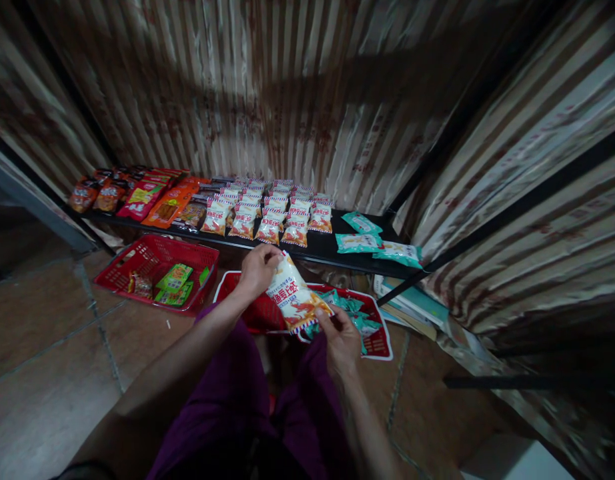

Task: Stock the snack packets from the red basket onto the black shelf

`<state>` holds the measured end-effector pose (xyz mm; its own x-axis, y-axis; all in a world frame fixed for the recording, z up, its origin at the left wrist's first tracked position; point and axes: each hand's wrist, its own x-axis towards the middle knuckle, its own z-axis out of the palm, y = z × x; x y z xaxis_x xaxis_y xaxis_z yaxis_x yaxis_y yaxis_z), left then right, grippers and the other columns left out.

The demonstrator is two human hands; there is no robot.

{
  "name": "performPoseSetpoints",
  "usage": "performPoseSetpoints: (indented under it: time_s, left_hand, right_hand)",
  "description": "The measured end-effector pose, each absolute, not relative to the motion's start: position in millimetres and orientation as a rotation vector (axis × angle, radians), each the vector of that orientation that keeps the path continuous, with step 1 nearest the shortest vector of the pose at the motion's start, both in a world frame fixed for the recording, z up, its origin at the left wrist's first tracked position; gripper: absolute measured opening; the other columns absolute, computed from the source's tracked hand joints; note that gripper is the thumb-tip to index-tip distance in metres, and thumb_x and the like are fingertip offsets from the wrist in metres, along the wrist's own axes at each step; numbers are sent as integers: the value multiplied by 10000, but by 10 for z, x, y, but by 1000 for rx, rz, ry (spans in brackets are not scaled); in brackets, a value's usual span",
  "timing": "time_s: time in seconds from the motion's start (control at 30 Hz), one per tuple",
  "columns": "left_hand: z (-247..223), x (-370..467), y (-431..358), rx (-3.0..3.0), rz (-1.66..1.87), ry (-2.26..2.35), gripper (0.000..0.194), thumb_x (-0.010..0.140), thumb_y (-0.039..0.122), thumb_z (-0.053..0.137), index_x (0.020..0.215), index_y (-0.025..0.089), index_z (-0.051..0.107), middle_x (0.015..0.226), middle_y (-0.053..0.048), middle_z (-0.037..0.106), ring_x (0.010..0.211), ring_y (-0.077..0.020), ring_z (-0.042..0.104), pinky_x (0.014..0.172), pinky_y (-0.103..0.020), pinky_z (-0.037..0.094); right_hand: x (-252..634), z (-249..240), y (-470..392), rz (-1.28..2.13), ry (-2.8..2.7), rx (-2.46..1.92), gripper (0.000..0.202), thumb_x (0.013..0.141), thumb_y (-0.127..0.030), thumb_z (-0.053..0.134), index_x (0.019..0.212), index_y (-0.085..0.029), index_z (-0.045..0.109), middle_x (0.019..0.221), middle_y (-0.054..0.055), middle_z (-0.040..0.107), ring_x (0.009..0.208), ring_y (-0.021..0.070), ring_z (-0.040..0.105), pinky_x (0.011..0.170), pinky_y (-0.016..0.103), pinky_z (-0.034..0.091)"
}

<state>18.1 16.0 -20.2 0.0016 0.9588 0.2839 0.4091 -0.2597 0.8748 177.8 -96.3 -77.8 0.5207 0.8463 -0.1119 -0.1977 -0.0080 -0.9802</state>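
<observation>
A white and orange snack bag [292, 293] is held between my two hands, above the red baskets. My left hand [260, 270] pinches its upper left corner, and my right hand [341, 339] grips its lower right corner. Just beyond, rows of similar white and orange bags [273, 223] stand on a black shelf [327, 248]. Teal packets [358, 243] lie at the shelf's right end. More teal packets [365, 325] are in the white-rimmed red basket [382, 333] beneath my right hand.
Red and orange snack bags [172, 202] fill the shelf's left part. A red basket [105, 277] with green packets [175, 278] sits on the tiled floor. Black posts and striped curtains surround the shelf. Books or boxes [412, 300] lie underneath at the right.
</observation>
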Motion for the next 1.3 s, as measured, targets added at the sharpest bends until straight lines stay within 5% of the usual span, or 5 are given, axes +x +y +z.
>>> performPoseSetpoints:
  time_s: [0.17,0.3,0.6,0.9,1.3]
  left_hand:
    - [-79,205,93,1955,1261,1513,84,797,210,551,743,215,615,829,-15,624,842,-172,563,787,-283,420]
    - [-64,248,69,1721,1271,1437,89,812,248,515,771,218,588,753,19,592,633,-125,557,634,-241,414]
    - [-149,260,123,1490,1345,1127,93,811,307,500,778,221,514,537,74,454,489,-99,455,508,-201,348]
    - [-229,356,104,966,1370,882,138,740,279,594,805,205,497,688,58,548,570,-76,492,553,-179,401]
    - [-198,250,11,820,1178,741,219,576,186,679,746,184,541,644,46,569,558,-84,522,522,-186,386]
  right_hand:
    - [1746,-739,-983,895,-570,-1235,339,608,-419,779,807,-200,613,700,-39,650,583,127,607,510,251,518]
    - [1685,-679,-996,868,-616,-1094,298,668,-396,746,825,-205,578,956,12,670,826,177,663,724,348,570]
    - [1739,-588,-1107,409,-1404,-1270,63,836,-277,558,839,-223,527,1240,115,604,1155,245,538,955,474,420]
    - [1604,-526,-1110,-233,-1798,-1234,156,815,-85,541,863,-226,588,1187,65,653,1188,229,500,943,415,448]
    - [1530,-593,-1181,-336,-1925,-1295,157,807,-101,557,771,-233,635,1221,27,636,1269,275,409,920,458,464]
